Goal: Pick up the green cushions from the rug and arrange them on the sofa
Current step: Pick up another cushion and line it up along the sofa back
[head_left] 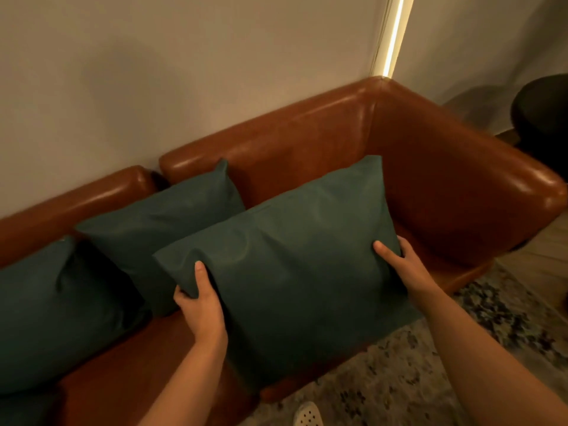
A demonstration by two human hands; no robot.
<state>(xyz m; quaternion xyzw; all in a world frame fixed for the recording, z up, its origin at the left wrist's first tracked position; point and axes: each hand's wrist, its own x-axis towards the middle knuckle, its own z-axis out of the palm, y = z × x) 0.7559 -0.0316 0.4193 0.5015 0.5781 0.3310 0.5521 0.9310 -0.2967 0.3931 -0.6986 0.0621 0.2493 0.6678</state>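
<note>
I hold a large green cushion (pixel 292 272) in the air over the right end of the brown leather sofa (pixel 445 186). My left hand (pixel 201 305) grips its left edge, thumb on the front. My right hand (pixel 399 265) grips its right edge. Two more green cushions lean against the sofa back: one in the middle (pixel 159 229), one at the left (pixel 61 315). A further strip of green fabric (pixel 21 410) shows at the bottom left corner.
A patterned rug (pixel 445 379) lies in front of the sofa, with a white perforated shoe (pixel 307 415) on it. A dark round object (pixel 544 109) stands beyond the right armrest. A lit strip (pixel 395 35) runs up the wall corner.
</note>
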